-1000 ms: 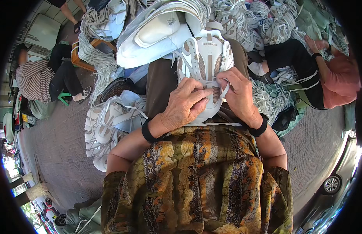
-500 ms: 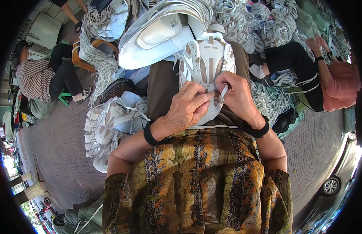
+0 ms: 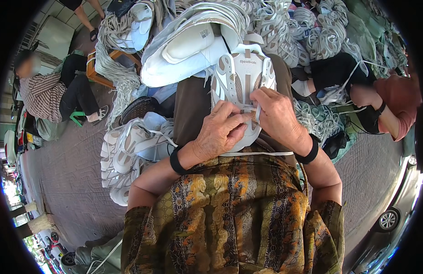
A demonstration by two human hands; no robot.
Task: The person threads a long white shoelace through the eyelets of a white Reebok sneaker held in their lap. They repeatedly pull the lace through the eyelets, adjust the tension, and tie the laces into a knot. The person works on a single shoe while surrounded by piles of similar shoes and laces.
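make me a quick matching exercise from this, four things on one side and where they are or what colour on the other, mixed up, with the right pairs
Column one
1. shoe
2. wristbands
3. low stool
4. patterned shirt

Column two
A. black, one on each forearm near the wrist
B. lower middle of the picture, in brown and gold tones
C. white and tan, touched by the left hand and the right hand
D. green, at the picture's left by a seated person

Right pairs: 1-C, 2-A, 3-D, 4-B

Brown-clad lap point(image 3: 189, 106), pale shoe upper point(image 3: 241, 87) on it
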